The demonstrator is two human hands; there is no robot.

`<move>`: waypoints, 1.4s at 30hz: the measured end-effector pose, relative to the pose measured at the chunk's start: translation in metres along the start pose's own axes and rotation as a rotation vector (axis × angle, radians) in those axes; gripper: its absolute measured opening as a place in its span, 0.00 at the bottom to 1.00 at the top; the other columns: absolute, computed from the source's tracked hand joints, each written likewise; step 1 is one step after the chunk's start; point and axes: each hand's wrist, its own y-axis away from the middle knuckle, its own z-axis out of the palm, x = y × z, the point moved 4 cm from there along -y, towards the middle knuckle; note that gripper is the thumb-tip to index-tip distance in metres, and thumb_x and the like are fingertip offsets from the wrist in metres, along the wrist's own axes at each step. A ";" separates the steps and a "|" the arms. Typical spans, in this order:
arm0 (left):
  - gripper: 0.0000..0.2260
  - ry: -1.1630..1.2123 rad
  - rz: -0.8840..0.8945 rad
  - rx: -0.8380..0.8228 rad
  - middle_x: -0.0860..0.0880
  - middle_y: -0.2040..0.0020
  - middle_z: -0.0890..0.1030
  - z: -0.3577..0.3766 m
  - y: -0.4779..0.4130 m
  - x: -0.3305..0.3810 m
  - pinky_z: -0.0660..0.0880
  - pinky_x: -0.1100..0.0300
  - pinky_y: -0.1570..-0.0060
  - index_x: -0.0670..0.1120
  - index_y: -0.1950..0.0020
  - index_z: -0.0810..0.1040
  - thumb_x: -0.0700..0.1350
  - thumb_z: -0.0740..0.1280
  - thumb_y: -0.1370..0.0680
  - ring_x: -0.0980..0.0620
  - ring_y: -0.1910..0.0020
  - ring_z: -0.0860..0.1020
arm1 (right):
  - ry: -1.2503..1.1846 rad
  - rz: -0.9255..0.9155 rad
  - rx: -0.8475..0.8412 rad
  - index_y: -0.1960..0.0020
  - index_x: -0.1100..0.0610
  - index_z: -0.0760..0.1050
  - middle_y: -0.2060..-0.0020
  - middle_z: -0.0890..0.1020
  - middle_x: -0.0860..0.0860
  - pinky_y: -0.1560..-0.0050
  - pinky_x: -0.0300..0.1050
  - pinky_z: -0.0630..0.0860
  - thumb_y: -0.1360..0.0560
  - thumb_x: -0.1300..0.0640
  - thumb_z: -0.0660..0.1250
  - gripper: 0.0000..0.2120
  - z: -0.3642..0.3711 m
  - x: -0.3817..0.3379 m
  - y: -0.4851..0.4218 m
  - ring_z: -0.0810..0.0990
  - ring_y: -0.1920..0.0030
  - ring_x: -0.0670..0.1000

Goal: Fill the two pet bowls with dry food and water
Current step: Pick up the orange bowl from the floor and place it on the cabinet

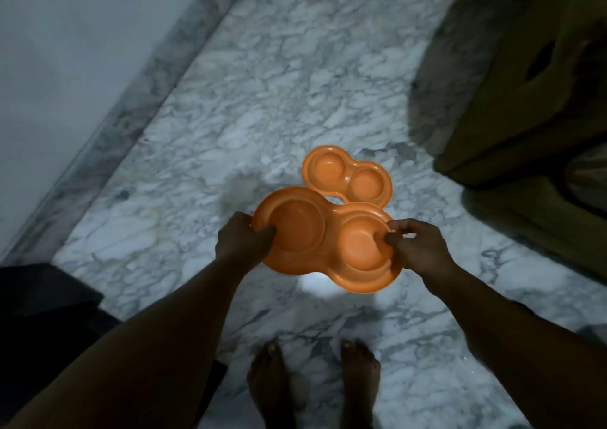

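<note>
I hold an orange double pet bowl in the air above the marble floor, with both of its round wells empty. My left hand grips its left rim, thumb inside the larger well. My right hand grips the right rim, fingers reaching into the smaller well. A second orange double bowl lies flat on the floor just beyond the held one, its two wells also empty. No dry food or water is in view.
The white and grey marble floor runs ahead, bounded by a pale wall on the left. A brown cardboard box stands at the right. My bare feet are below the held bowl. A dark object sits at lower left.
</note>
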 end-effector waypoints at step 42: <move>0.18 0.775 -0.313 0.762 0.41 0.57 0.82 -0.615 0.786 -0.356 0.81 0.51 0.56 0.38 0.50 0.77 0.54 0.69 0.24 0.43 0.63 0.82 | 0.553 -1.437 -0.612 0.34 0.56 0.79 0.38 0.82 0.55 0.40 0.59 0.78 0.20 0.49 0.64 0.18 0.100 -0.374 0.914 0.79 0.40 0.58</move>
